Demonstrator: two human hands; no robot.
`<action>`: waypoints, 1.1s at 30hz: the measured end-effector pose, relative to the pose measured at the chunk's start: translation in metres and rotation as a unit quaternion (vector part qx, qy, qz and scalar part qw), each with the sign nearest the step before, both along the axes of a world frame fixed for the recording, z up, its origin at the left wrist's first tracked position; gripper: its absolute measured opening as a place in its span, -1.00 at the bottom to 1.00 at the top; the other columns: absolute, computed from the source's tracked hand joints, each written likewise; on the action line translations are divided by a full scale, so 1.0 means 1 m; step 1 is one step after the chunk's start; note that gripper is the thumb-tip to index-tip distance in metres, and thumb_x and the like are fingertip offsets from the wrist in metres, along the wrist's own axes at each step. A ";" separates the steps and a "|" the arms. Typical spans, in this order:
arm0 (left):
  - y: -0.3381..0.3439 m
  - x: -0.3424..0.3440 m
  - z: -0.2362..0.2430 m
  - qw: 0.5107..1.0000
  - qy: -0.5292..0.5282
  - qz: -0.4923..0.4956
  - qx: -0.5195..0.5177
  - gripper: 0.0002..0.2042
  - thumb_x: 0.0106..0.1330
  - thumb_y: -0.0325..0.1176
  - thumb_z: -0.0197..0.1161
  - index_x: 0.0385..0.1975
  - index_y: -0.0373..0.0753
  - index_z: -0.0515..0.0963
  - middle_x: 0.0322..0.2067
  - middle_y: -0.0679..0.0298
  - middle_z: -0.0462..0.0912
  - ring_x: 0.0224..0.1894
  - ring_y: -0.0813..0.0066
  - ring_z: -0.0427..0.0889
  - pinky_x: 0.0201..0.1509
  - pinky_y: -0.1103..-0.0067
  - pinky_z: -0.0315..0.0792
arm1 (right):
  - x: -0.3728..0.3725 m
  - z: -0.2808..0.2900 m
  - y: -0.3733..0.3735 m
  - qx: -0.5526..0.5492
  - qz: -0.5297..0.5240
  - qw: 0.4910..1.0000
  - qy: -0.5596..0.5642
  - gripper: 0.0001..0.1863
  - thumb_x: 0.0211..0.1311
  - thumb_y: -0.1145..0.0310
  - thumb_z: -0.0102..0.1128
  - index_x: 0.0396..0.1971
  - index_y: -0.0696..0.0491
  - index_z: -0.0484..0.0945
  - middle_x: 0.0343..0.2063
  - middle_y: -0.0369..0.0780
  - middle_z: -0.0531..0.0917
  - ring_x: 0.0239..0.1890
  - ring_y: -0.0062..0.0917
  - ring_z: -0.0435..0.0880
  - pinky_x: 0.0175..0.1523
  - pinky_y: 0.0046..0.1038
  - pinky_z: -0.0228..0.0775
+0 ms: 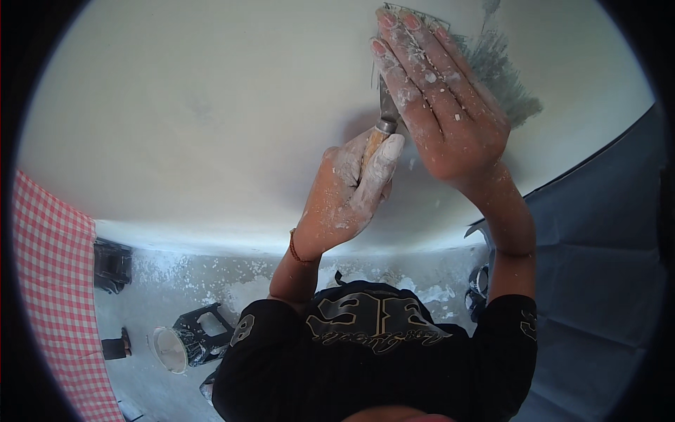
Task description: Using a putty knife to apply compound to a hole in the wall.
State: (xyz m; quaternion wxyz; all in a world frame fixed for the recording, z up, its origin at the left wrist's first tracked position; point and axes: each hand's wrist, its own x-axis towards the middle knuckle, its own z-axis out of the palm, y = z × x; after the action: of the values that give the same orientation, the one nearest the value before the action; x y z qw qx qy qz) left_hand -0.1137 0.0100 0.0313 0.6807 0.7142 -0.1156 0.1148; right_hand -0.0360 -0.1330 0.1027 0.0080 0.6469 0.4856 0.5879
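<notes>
From where I stand, the person is working with arms raised to a smooth cream wall (232, 91), both hands dusted and smeared with white. The left hand (351, 179), near the middle of the frame, is wrapped firmly around the wooden handle of a putty knife (387, 109), the whitened thumb lying along it; the metal blade points toward the top of the frame and slips under the other hand. That right hand (443, 91), upper right of centre, is stretched flat — fingers straight and nearly side by side — and covers much of the blade. Just past its fingertips, at the top edge, a thin, dark-edged corner shows, though I can't tell whether it belongs to the knife. Beside the right hand's outer edge, a rough grey patch (503, 77) marks the wall. A reddish cord bracelet (301, 250) circles the left wrist, and the person wears a black shirt (380, 380) with gold-outlined printing. At lower left, a white-coated bucket (170, 349) is beside a black crate-like stand (204, 330) on the white-spattered floor (264, 271). A red-and-white checked cloth (60, 281) hangs at far left, and a dark blue-grey sheet (598, 281) fills the right side.
</notes>
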 end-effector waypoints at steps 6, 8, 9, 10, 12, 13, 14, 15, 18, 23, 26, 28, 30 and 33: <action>-0.002 -0.003 -0.014 1.000 0.019 -0.004 0.017 -0.60 0.59 -0.08 0.06 -0.35 -0.33 0.49 -0.72 0.32 0.45 -0.66 0.56 0.44 -0.50 0.53 0.34 | 0.004 -0.021 -0.006 -0.005 0.011 1.000 0.004 -0.62 0.18 0.42 0.16 -0.03 0.21 0.71 0.12 -0.07 0.68 0.30 -0.22 0.57 0.43 -0.14 0.41; -0.004 -0.004 -0.024 1.000 0.020 0.000 0.013 -0.62 0.59 -0.10 0.06 -0.33 -0.34 0.50 -0.72 0.31 0.45 -0.66 0.55 0.45 -0.50 0.52 0.35 | 0.003 -0.030 -0.005 -0.008 0.017 1.000 0.018 -0.62 0.18 0.41 0.16 -0.03 0.21 0.71 0.11 -0.07 0.69 0.30 -0.22 0.57 0.44 -0.13 0.40; -0.005 -0.005 -0.030 1.000 0.023 -0.002 0.009 -0.63 0.59 -0.11 0.07 -0.32 -0.34 0.50 -0.73 0.31 0.45 -0.67 0.54 0.46 -0.49 0.52 0.36 | 0.002 -0.035 -0.006 -0.012 0.018 0.999 0.033 -0.62 0.18 0.41 0.16 -0.03 0.21 0.71 0.11 -0.07 0.69 0.31 -0.21 0.57 0.44 -0.12 0.40; -0.006 -0.006 -0.036 0.999 0.031 -0.007 0.008 -0.63 0.59 -0.11 0.07 -0.32 -0.34 0.50 -0.73 0.31 0.45 -0.67 0.54 0.46 -0.49 0.52 0.36 | 0.001 -0.041 -0.007 -0.013 0.013 0.999 0.041 -0.62 0.18 0.41 0.16 -0.03 0.21 0.71 0.11 -0.07 0.69 0.31 -0.21 0.57 0.44 -0.12 0.40; -0.005 -0.009 -0.045 0.999 0.036 0.005 0.015 -0.65 0.59 -0.14 0.07 -0.29 -0.35 0.51 -0.72 0.31 0.46 -0.66 0.53 0.47 -0.49 0.51 0.37 | 0.001 -0.049 -0.007 -0.036 0.010 0.999 0.029 -0.61 0.18 0.40 0.16 -0.03 0.22 0.71 0.11 -0.05 0.69 0.32 -0.18 0.56 0.44 -0.11 0.41; -0.006 -0.011 -0.049 0.999 0.042 0.004 0.014 -0.65 0.59 -0.14 0.07 -0.29 -0.35 0.51 -0.72 0.31 0.46 -0.66 0.53 0.47 -0.49 0.51 0.37 | 0.000 -0.053 -0.007 -0.037 0.010 0.999 0.034 -0.61 0.18 0.40 0.16 -0.03 0.22 0.71 0.11 -0.05 0.69 0.32 -0.18 0.56 0.44 -0.11 0.41; -0.006 -0.014 -0.052 0.999 0.045 0.002 0.012 -0.66 0.59 -0.15 0.07 -0.28 -0.35 0.51 -0.71 0.31 0.47 -0.66 0.53 0.47 -0.49 0.51 0.37 | -0.002 -0.056 -0.008 -0.046 0.007 0.998 0.037 -0.62 0.19 0.40 0.15 -0.02 0.22 0.70 0.11 -0.04 0.69 0.32 -0.17 0.56 0.43 -0.11 0.41; -0.006 -0.015 -0.055 0.999 0.046 -0.001 0.011 -0.66 0.59 -0.16 0.06 -0.26 -0.36 0.51 -0.70 0.31 0.47 -0.66 0.53 0.46 -0.49 0.51 0.37 | -0.003 -0.058 -0.009 -0.056 0.002 0.998 0.038 -0.62 0.21 0.40 0.15 -0.02 0.22 0.70 0.11 -0.02 0.69 0.32 -0.17 0.55 0.43 -0.10 0.42; -0.010 -0.017 -0.065 0.999 0.042 -0.009 0.011 -0.68 0.59 -0.18 0.07 -0.25 -0.36 0.52 -0.69 0.30 0.48 -0.66 0.53 0.46 -0.49 0.51 0.36 | -0.011 -0.063 -0.012 -0.067 -0.010 0.995 0.069 -0.64 0.26 0.41 0.15 -0.01 0.23 0.69 0.13 0.00 0.67 0.31 -0.17 0.56 0.42 -0.10 0.43; -0.009 -0.019 -0.077 0.999 0.037 -0.013 0.007 -0.69 0.58 -0.19 0.08 -0.25 -0.36 0.52 -0.71 0.30 0.46 -0.67 0.51 0.45 -0.50 0.50 0.36 | -0.005 -0.077 -0.013 -0.073 -0.010 0.996 0.050 -0.68 0.31 0.41 0.14 -0.04 0.21 0.71 0.09 -0.01 0.69 0.27 -0.18 0.60 0.39 -0.11 0.48; -0.010 -0.023 -0.076 0.999 0.041 -0.011 0.003 -0.69 0.58 -0.19 0.09 -0.25 -0.37 0.52 -0.71 0.29 0.47 -0.68 0.50 0.45 -0.50 0.50 0.37 | -0.006 -0.076 -0.012 -0.066 -0.003 0.997 0.031 -0.71 0.31 0.41 0.14 -0.08 0.20 0.73 0.06 -0.02 0.72 0.24 -0.18 0.63 0.36 -0.12 0.51; -0.010 -0.023 -0.071 0.999 0.041 -0.009 0.002 -0.69 0.58 -0.19 0.09 -0.25 -0.37 0.52 -0.71 0.29 0.47 -0.68 0.50 0.46 -0.50 0.49 0.37 | -0.006 -0.072 -0.010 -0.065 -0.003 0.998 0.025 -0.72 0.31 0.41 0.14 -0.11 0.19 0.74 0.04 -0.03 0.73 0.22 -0.19 0.65 0.35 -0.13 0.53; -0.009 -0.022 -0.067 0.999 0.041 0.003 0.012 -0.70 0.57 -0.20 0.11 -0.25 -0.37 0.51 -0.70 0.26 0.47 -0.67 0.49 0.44 -0.48 0.49 0.38 | -0.006 -0.069 -0.008 -0.062 -0.017 0.998 0.007 -0.73 0.28 0.42 0.15 -0.14 0.18 0.75 0.02 -0.04 0.74 0.20 -0.20 0.67 0.34 -0.14 0.54; -0.006 -0.021 -0.058 1.000 -0.008 0.006 0.026 -0.71 0.56 -0.21 0.13 -0.24 -0.36 0.52 -0.69 0.25 0.46 -0.65 0.50 0.41 -0.47 0.49 0.38 | -0.008 -0.061 -0.006 -0.033 0.002 0.999 0.029 -0.67 0.26 0.47 0.20 0.00 0.19 0.70 0.05 -0.06 0.73 0.21 -0.24 0.67 0.31 -0.14 0.56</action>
State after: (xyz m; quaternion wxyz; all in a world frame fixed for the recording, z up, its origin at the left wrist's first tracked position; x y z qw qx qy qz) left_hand -0.1345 0.0037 -0.0266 0.6601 0.7315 -0.1196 0.1217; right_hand -0.0444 -0.1390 0.0417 0.0144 0.6618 0.5060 0.5529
